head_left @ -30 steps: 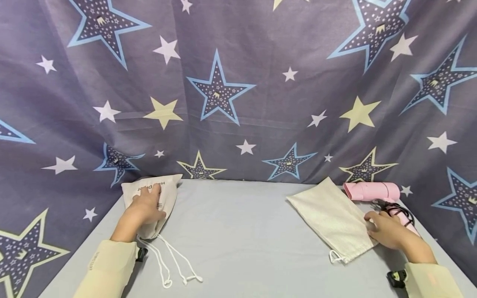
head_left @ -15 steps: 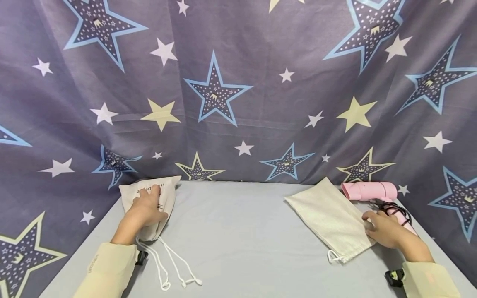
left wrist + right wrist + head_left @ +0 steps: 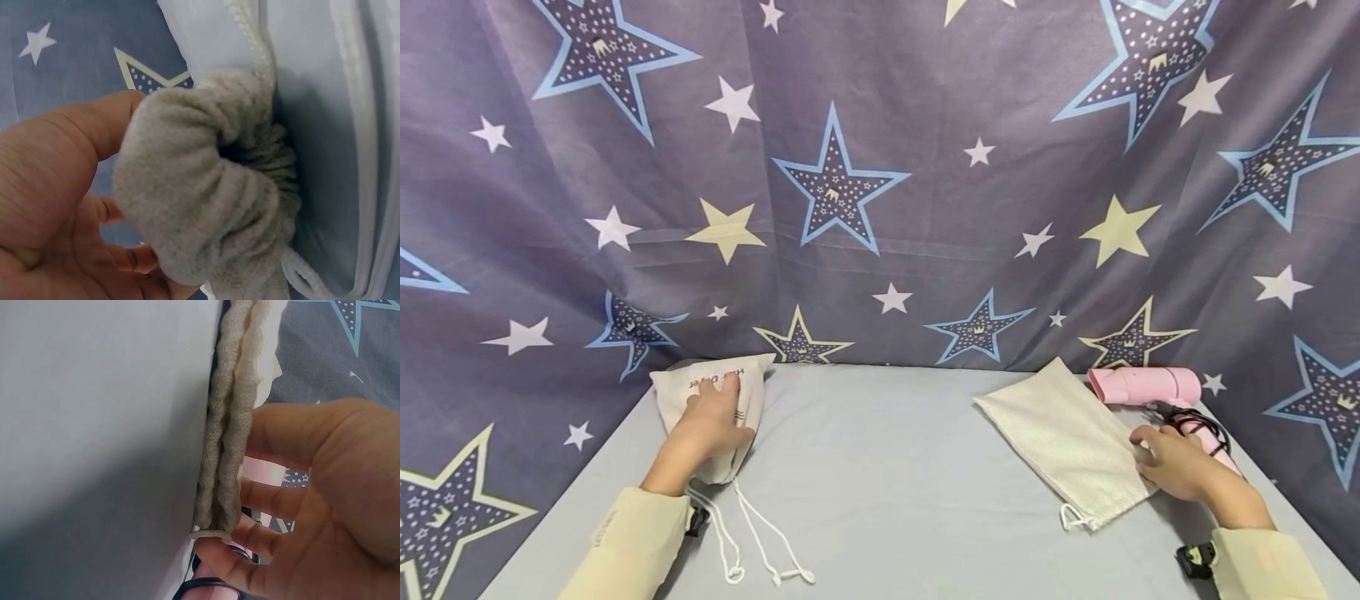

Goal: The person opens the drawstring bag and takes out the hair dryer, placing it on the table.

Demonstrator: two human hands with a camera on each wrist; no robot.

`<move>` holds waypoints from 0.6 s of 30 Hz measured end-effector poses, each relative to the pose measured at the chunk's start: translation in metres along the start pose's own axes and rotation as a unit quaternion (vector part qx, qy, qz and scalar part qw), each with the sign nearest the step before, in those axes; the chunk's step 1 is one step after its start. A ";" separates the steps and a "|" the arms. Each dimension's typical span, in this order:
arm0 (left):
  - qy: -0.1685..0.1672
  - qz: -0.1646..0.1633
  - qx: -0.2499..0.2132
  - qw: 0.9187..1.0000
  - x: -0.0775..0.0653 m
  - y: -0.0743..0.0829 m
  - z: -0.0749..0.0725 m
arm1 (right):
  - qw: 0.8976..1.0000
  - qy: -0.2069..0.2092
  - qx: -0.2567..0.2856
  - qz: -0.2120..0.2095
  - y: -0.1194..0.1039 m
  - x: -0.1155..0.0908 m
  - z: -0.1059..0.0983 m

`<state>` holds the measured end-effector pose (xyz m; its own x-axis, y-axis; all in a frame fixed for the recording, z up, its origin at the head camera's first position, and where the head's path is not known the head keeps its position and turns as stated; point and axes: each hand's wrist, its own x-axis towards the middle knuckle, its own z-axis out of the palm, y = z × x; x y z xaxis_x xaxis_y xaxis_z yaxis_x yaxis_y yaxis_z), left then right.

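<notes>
Head view: the left hand (image 3: 706, 425) rests spread over the printed bag (image 3: 751, 408) at the table's far left corner, fingers loosely apart and relaxed. The bag bulges, so something probably sits inside; its gathered neck faces the person, and the drawstrings (image 3: 734, 573) trail onto the table (image 3: 880, 483), where they would be easiest to reach. The right hand (image 3: 1180, 462) lies over the near edge of the flat bag (image 3: 1067, 442) and the handle of the pink hair dryer (image 3: 1150, 386), its fingers loosely bent with gaps between them; neither hand appears to squeeze anything. The black cord (image 3: 1167, 409) is bundled about the handle, presumably to keep it tidy. The flat bag's mouth also points nearward (its 1 short cord loop (image 3: 1073, 518) lies at the corner), and it looks unfilled.

Much is covered. The left hand hides part of the lettering, which runs upside down and seems to read "Hair Dryer". The left wrist view is filled by puckered cloth, with a dark fold too dim to see into. In the right wrist view, the fingertips pass behind the bag's hem, so their exact contact is unclear, and only slivers of pink show below.
</notes>
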<state>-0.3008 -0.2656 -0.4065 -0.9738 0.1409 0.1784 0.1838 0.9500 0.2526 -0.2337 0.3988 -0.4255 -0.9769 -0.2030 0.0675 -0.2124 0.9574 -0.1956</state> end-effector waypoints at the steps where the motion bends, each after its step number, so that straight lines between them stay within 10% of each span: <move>1: 0.003 0.008 0.001 1.000 0.000 0.002 0.001 | 1.000 0.001 0.000 0.000 0.000 0.000 0.000; 18: 0.020 0.031 0.030 0.999 -0.006 0.033 0.007 | 1.000 0.010 0.004 -0.007 0.001 0.000 0.003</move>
<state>-0.2900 -0.2330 -0.4059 -0.9546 0.1888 0.2306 0.2331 0.9551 0.1828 -0.2343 0.3991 -0.4289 -0.9732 -0.2113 0.0907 -0.2258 0.9530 -0.2022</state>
